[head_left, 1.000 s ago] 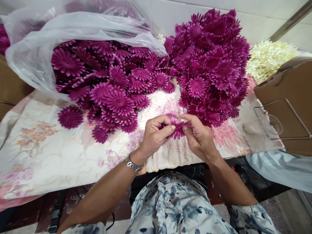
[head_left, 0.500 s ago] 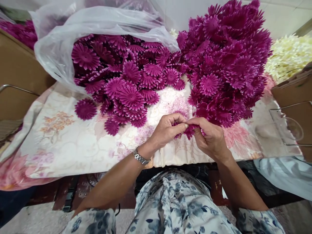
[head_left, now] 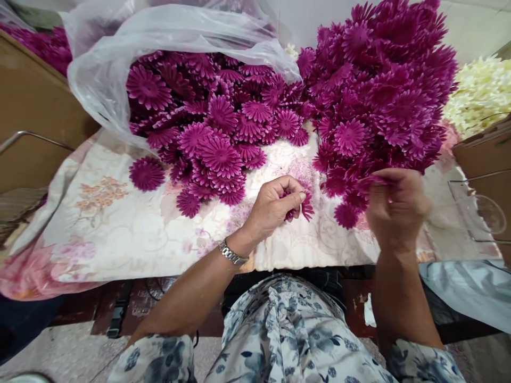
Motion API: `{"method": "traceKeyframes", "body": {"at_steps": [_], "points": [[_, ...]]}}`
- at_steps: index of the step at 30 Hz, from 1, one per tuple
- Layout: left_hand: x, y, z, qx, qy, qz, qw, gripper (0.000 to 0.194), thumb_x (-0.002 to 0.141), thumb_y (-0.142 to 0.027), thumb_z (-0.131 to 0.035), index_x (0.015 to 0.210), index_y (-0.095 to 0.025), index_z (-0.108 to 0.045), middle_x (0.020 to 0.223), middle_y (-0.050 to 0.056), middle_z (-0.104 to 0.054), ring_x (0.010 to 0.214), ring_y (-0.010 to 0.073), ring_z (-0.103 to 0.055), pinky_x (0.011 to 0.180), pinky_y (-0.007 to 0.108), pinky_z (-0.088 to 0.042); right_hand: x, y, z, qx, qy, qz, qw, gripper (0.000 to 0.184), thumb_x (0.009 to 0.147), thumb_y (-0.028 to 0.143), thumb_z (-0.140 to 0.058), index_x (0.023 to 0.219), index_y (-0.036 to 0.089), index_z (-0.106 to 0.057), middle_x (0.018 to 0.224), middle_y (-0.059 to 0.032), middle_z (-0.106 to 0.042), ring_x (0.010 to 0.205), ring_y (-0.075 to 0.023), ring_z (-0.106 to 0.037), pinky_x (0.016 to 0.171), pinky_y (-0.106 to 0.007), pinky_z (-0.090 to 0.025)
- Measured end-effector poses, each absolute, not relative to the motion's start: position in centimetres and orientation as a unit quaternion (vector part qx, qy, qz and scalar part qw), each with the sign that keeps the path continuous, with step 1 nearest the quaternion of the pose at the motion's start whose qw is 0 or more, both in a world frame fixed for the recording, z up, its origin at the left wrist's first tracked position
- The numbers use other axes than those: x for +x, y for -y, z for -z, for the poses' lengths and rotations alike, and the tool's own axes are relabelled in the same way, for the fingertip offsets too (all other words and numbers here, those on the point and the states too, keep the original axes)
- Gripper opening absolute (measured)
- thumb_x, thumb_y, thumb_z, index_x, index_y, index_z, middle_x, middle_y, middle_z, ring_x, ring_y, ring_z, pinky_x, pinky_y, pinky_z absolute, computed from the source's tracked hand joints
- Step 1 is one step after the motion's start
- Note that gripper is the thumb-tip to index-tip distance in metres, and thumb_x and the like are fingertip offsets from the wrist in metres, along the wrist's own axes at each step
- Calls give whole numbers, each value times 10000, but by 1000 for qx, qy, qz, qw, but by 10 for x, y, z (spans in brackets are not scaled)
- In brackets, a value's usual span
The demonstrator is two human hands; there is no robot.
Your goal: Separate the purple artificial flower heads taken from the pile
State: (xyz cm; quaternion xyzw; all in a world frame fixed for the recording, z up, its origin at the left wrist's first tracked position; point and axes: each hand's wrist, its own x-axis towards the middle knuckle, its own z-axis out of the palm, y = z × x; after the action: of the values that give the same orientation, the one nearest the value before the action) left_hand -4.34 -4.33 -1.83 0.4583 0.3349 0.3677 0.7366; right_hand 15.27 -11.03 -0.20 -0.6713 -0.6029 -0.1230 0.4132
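Observation:
My left hand (head_left: 274, 207), with a metal watch at the wrist, is closed in a pinch on a small stack of magenta fabric flower petals (head_left: 306, 206) just above the floral cloth (head_left: 120, 239). My right hand (head_left: 397, 205) is blurred by motion at the lower edge of the big mound of magenta flowers (head_left: 379, 90); a magenta piece (head_left: 369, 183) shows at its fingertips. A clear plastic bag (head_left: 159, 37) spills more magenta flower layers (head_left: 219, 133) onto the cloth at the left.
One loose flower (head_left: 147, 174) lies apart on the cloth. Cream flowers (head_left: 477, 93) are heaped at the far right behind a brown cardboard box (head_left: 487, 154). Another cardboard box (head_left: 32, 111) stands at the left. The table's front edge runs just below my hands.
My hands were together on one flower; now the right hand has moved away to the right toward the mound, while the left keeps its petals. The view has shifted left.

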Motion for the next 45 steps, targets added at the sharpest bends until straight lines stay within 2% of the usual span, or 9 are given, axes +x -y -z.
{"method": "traceKeyframes", "body": {"at_steps": [3,8,14,20,23,28,32,37,45], "points": [[-44,43,18,435,-320,-372,755,192,664,-270,-718,655,-158,-563,505,-39,-521,405,65,-468,387,197,-337,158,112,-9,-640,591,-31,491,97,846,217,-549,868,205,-643,964,-54,-659,868,-169,-625,721,-308,-499],[-43,46,17,448,-301,-385,749,185,630,-269,-773,658,-150,-634,578,-21,-582,476,58,-487,448,188,-380,118,108,-9,-512,701,-259,423,82,837,200,-559,833,190,-640,1034,-81,-653,997,-178,-619,843,-353,-522],[-42,43,15,410,-306,-348,785,221,685,-258,-713,862,-153,-632,641,-9,-614,533,83,-538,535,213,-438,136,109,-7,-593,652,-151,447,142,871,203,-529,973,197,-628,878,-35,-657,765,-131,-628,679,-282,-516],[-42,42,15,367,-284,-331,822,429,589,-21,-525,994,-160,-547,819,20,-677,661,104,-598,602,221,-451,194,110,-14,-727,622,177,231,336,804,334,-623,1110,197,-628,1105,-136,-648,1050,-302,-572,918,-513,-426],[-40,43,16,352,-268,-347,827,452,565,10,-476,982,-158,-519,837,30,-687,699,130,-633,683,280,-492,187,110,-12,-701,637,206,246,331,828,305,-596,1156,263,-596,1157,-124,-627,1075,-299,-560,940,-498,-395],[-38,46,18,348,-259,-372,820,430,659,-38,-551,1066,-175,-518,1051,64,-682,881,167,-667,831,344,-506,131,105,-10,-602,707,91,360,85,847,246,-585,917,232,-631,835,-57,-672,823,-200,-611,756,-350,-465],[-40,47,18,326,-246,-374,833,525,739,-114,-585,1240,-243,-494,1271,67,-612,967,146,-646,782,255,-493,99,94,3,-576,722,-111,368,217,796,386,-659,854,185,-603,781,-28,-649,719,-148,-579,672,-296,-456],[-43,47,17,312,-190,-366,856,668,761,-120,-548,1392,-270,-388,1317,72,-593,1112,201,-605,909,315,-451,94,89,13,-595,625,-272,426,186,787,328,-667,824,184,-556,704,37,-574,585,-77,-495,547,-222,-403],[-42,43,16,242,-221,-362,873,501,781,-176,-513,1282,-206,-520,1097,53,-697,938,165,-654,838,286,-472,98,89,6,-573,709,-122,392,60,837,210,-574,848,185,-628,742,-16,-659,705,-137,-595,662,-271,-470]]}}
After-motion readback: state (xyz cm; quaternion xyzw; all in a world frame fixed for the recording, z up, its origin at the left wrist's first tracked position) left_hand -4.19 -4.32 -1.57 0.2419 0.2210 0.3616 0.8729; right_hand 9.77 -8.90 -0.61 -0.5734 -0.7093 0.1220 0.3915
